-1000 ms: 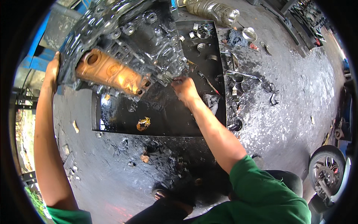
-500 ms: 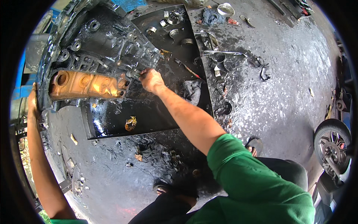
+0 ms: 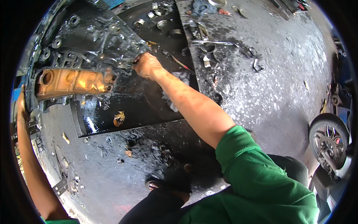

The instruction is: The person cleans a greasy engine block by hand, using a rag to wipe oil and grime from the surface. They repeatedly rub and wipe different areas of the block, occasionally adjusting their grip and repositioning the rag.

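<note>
**Oily engine block [image 3: 91,41] tilted over a black tray [image 3: 149,108]**

The block covers the tray's far-left corner, its left end jutting beyond the left edge. The left hand [image 3: 22,102] lies against that end — how far its fingers open cannot be told. The right hand [image 3: 147,65] is at the block's right end, fingers curled inward; whether they grip anything cannot be told. A dry leaf [image 3: 119,118] lies near the tray's near edge, a grey cloth [image 3: 181,77] by its right edge — partly behind the right forearm.
</note>
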`<action>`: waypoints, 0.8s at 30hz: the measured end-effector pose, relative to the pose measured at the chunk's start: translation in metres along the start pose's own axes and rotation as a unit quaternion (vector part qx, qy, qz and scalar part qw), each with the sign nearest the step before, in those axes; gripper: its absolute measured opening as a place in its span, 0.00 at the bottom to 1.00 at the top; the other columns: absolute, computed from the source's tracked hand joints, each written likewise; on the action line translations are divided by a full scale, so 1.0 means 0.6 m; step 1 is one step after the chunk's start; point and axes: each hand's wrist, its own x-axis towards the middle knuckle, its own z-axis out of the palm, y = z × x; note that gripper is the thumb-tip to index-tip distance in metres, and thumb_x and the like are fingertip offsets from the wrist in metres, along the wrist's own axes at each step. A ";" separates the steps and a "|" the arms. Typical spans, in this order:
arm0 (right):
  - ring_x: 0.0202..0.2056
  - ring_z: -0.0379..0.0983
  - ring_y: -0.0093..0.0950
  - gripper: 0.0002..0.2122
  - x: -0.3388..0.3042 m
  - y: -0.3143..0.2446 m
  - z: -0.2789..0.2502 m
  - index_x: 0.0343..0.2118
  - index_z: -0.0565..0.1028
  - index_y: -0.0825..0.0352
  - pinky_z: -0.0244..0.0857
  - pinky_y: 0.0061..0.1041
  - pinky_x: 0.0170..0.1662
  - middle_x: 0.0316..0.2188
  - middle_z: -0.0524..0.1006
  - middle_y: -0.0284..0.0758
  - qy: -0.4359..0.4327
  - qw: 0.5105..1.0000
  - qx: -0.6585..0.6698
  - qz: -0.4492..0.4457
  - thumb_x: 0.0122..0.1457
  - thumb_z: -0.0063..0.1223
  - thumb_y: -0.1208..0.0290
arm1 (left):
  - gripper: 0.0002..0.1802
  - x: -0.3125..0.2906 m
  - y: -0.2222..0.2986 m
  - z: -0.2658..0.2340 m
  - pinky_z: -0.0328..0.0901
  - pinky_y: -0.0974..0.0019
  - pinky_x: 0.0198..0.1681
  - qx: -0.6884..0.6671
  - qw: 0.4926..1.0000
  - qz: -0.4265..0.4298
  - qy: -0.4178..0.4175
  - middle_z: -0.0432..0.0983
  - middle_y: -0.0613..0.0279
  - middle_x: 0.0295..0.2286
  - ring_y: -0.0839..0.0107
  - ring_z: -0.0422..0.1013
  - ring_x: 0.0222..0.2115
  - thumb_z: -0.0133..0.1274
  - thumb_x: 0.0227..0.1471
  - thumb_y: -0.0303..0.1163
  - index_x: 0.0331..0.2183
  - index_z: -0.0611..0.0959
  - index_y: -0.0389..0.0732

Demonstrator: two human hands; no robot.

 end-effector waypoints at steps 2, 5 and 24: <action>0.47 0.76 0.40 0.12 -0.012 -0.017 0.001 0.40 0.80 0.62 0.71 0.35 0.50 0.41 0.80 0.44 -0.019 0.993 -0.119 -0.003 0.56 0.54 0.65 | 0.32 -0.002 0.003 0.007 0.67 0.66 0.48 -0.003 1.000 0.008 -0.004 0.79 0.64 0.42 0.72 0.74 0.39 0.37 0.64 0.57 0.51 0.78 0.40; 0.48 0.75 0.43 0.12 -0.044 -0.045 0.026 0.40 0.80 0.64 0.69 0.34 0.53 0.43 0.79 0.46 0.017 0.998 0.037 0.051 0.56 0.55 0.64 | 0.32 -0.022 0.010 0.012 0.66 0.65 0.48 -0.041 0.999 -0.001 0.019 0.79 0.63 0.43 0.71 0.74 0.40 0.37 0.65 0.57 0.52 0.77 0.40; 0.41 0.76 0.50 0.12 -0.025 -0.002 0.167 0.42 0.75 0.66 0.70 0.40 0.45 0.33 0.80 0.51 0.166 0.984 0.060 -0.021 0.59 0.56 0.65 | 0.31 -0.146 0.056 0.155 0.70 0.68 0.35 -0.006 0.993 0.037 0.111 0.81 0.61 0.35 0.74 0.75 0.29 0.38 0.64 0.56 0.46 0.80 0.39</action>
